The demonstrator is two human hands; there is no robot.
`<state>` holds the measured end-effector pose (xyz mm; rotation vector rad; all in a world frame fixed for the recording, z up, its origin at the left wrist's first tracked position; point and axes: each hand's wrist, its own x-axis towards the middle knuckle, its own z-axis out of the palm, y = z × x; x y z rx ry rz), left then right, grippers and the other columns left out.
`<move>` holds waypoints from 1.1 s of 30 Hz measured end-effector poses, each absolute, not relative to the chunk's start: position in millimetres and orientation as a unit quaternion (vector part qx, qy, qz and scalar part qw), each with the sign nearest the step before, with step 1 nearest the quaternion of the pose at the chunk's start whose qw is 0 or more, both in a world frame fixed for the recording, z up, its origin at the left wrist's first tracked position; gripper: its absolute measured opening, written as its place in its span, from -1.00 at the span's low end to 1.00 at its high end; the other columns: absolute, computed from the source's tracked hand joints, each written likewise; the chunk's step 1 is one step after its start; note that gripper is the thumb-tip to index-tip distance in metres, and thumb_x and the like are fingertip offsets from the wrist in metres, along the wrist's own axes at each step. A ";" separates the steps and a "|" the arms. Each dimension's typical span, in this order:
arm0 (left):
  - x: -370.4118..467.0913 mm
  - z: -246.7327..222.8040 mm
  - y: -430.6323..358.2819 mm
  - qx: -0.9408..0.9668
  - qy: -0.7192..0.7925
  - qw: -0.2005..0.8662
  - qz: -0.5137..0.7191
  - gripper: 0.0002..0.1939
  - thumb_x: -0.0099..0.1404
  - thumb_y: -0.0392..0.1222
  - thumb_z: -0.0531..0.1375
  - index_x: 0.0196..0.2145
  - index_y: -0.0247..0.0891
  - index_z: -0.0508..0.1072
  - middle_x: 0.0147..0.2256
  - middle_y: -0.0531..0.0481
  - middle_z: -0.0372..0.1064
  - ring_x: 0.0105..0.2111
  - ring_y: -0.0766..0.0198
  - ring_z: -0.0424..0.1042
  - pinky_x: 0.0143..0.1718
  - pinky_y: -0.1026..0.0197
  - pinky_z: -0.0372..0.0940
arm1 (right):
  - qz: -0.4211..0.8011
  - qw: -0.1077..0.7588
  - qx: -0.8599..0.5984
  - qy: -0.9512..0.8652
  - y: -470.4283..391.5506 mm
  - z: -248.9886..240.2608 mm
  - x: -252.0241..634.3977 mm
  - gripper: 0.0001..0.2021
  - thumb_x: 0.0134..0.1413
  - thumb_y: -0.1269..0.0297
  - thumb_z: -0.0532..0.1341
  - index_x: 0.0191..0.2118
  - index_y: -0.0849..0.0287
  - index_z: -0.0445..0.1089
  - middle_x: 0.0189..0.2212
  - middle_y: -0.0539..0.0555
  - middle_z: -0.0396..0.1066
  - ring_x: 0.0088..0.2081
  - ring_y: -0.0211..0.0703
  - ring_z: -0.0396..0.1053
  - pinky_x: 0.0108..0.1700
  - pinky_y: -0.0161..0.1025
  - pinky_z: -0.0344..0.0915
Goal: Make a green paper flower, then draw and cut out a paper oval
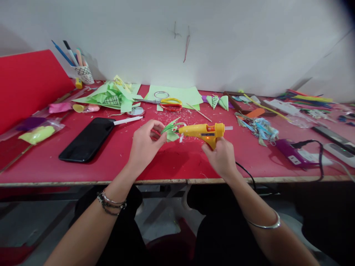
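1. While your left hand (146,142) is pinching a green paper piece (172,135) over the red table (172,162), your right hand (223,157) is gripping a yellow hot-glue gun (195,130).
2. Its nozzle (181,130) is pointing at the paper.

The left hand (144,142) pinches a green paper piece (172,135); the right hand (224,157) holds a yellow glue gun (198,130) pointing at it. Beyond the left hand's grip lie scissors (164,101); to its left, a black phone (87,140); well right, a purple socket block (288,150).
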<state>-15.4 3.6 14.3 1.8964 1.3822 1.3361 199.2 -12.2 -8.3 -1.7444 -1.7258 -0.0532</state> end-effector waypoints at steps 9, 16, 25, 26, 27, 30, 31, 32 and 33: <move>-17.7 15.0 5.1 0.681 0.503 0.219 0.485 -0.92 0.12 -0.25 0.16 -0.37 -0.25 0.32 -0.44 0.08 0.35 -0.55 0.45 0.32 -0.54 0.42 0.23 | -0.002 0.332 -0.682 -0.652 -11.5 -6.3 200.8 -0.87 -0.17 0.23 0.07 -0.50 0.17 0.24 -0.67 -0.02 0.17 -0.63 -0.26 0.13 -0.52 -0.28 0.01; -18.0 15.9 6.3 0.681 0.498 0.218 0.490 -0.93 0.10 -0.28 0.16 -0.39 -0.26 0.33 -0.45 0.09 0.35 -0.55 0.46 0.31 -0.55 0.43 0.22 | -0.003 0.319 -0.689 -0.651 -11.8 -5.8 201.9 -0.83 -0.16 0.21 0.06 -0.45 0.19 0.27 -0.66 -0.01 0.17 -0.62 -0.24 0.14 -0.52 -0.27 0.01; -20.1 17.5 6.1 0.679 0.500 0.221 0.490 -0.92 0.10 -0.30 0.16 -0.38 -0.26 0.33 -0.45 0.09 0.34 -0.55 0.46 0.33 -0.55 0.43 0.23 | -0.011 0.316 -0.706 -0.634 -6.0 -7.6 210.5 -0.73 -0.11 0.09 0.12 -0.37 0.21 0.30 -0.63 0.02 0.24 -0.56 -0.16 0.23 -0.48 -0.24 0.09; -20.4 17.5 6.1 0.681 0.497 0.221 0.491 -0.92 0.10 -0.30 0.16 -0.38 -0.26 0.33 -0.45 0.09 0.34 -0.54 0.46 0.32 -0.54 0.43 0.23 | -0.011 0.322 -0.707 -0.630 -3.8 -8.4 214.5 -0.70 -0.11 0.07 0.13 -0.33 0.22 0.30 -0.60 0.03 0.26 -0.54 -0.14 0.25 -0.46 -0.23 0.11; -20.7 17.4 6.3 0.683 0.493 0.221 0.491 -0.92 0.10 -0.30 0.16 -0.38 -0.26 0.33 -0.45 0.09 0.35 -0.54 0.46 0.32 -0.53 0.43 0.24 | -0.008 0.327 -0.709 -0.625 -1.6 -9.3 219.1 -0.68 -0.11 0.06 0.14 -0.29 0.22 0.29 -0.57 0.05 0.29 -0.51 -0.12 0.26 -0.44 -0.22 0.13; -20.7 16.6 6.9 0.692 0.483 0.226 0.488 -0.93 0.10 -0.31 0.16 -0.39 -0.25 0.33 -0.44 0.09 0.35 -0.52 0.46 0.32 -0.51 0.44 0.25 | 0.008 0.334 -0.725 -0.602 3.5 -11.0 233.1 -0.66 -0.08 0.06 0.13 -0.24 0.22 0.27 -0.49 0.11 0.34 -0.45 -0.07 0.30 -0.39 -0.19 0.16; -20.7 16.3 7.1 0.693 0.481 0.228 0.486 -0.93 0.10 -0.30 0.16 -0.38 -0.25 0.34 -0.44 0.09 0.35 -0.51 0.46 0.32 -0.50 0.44 0.25 | 0.013 0.335 -0.732 -0.593 4.3 -10.9 236.7 -0.66 -0.07 0.04 0.13 -0.25 0.21 0.27 -0.48 0.12 0.34 -0.43 -0.06 0.30 -0.39 -0.18 0.17; -20.6 15.9 7.4 0.694 0.479 0.230 0.485 -0.93 0.11 -0.30 0.16 -0.38 -0.25 0.34 -0.44 0.09 0.35 -0.51 0.45 0.32 -0.50 0.43 0.25 | 0.017 0.334 -0.738 -0.586 4.7 -10.7 239.6 -0.66 -0.06 0.02 0.12 -0.27 0.20 0.27 -0.47 0.12 0.34 -0.42 -0.05 0.31 -0.38 -0.18 0.17; -20.6 15.6 7.6 0.695 0.478 0.230 0.485 -0.93 0.11 -0.29 0.16 -0.38 -0.25 0.34 -0.43 0.08 0.35 -0.51 0.45 0.33 -0.49 0.43 0.26 | 0.019 0.331 -0.744 -0.580 4.8 -10.5 241.7 -0.65 -0.06 0.00 0.11 -0.28 0.20 0.27 -0.47 0.12 0.34 -0.41 -0.03 0.32 -0.38 -0.18 0.18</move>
